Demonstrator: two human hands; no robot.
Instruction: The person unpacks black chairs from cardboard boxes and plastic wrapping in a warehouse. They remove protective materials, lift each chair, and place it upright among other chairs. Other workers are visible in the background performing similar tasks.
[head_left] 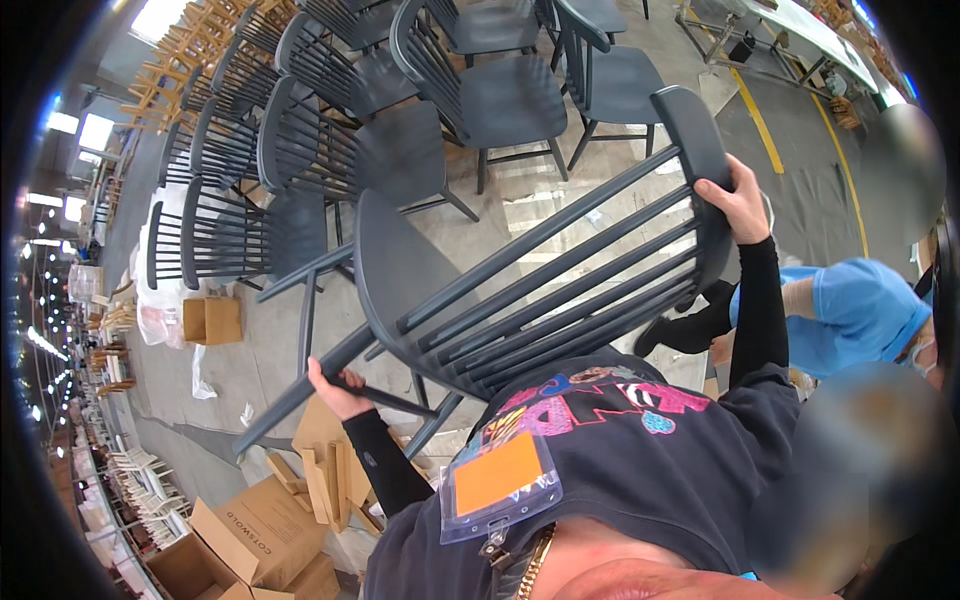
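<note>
Workshop floor [190,392]: charcoal spindle-back chairs [405,150] crowd beyond a tilted matching chair [425,272], left hand [342,390] gripping leg [278,412], right hand [740,205] top rail [699,145].

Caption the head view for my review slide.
A tilted dark chair held with left hand on a leg, right hand on the top rail, near similar chairs.

Held chair [430,275] partly hidden, blurred patches [840,430]

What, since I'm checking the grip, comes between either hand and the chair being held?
Nothing visible: the left hand holds the gray chair by its leg frame, the right hand by its top rail, both bare.
</note>
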